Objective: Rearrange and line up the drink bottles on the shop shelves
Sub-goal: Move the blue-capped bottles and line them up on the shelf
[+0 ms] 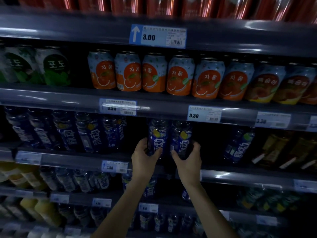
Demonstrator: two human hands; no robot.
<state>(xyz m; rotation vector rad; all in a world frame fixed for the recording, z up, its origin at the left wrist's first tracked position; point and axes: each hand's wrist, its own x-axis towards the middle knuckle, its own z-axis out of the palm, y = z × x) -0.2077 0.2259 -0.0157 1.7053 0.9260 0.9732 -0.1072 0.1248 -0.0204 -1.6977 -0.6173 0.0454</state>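
Two blue drink bottles stand side by side at the middle of the third shelf (85, 159). My left hand (143, 156) is wrapped around the lower part of the left blue bottle (157, 134). My right hand (188, 158) grips the lower part of the right blue bottle (181, 136). Several more blue bottles (65, 131) stand in a row to the left, after a dark gap. A single blue bottle (239, 145) stands apart to the right. The bottle tops are hidden behind the shelf edge above.
Orange cans (154, 73) fill the shelf above, with green cans (53, 66) at its left and red cans (154, 6) on the top shelf. Dark yellow-labelled bottles (283, 152) stand at the right of the third shelf. Price tags (204, 114) line the shelf edges. Lower shelves hold more bottles.
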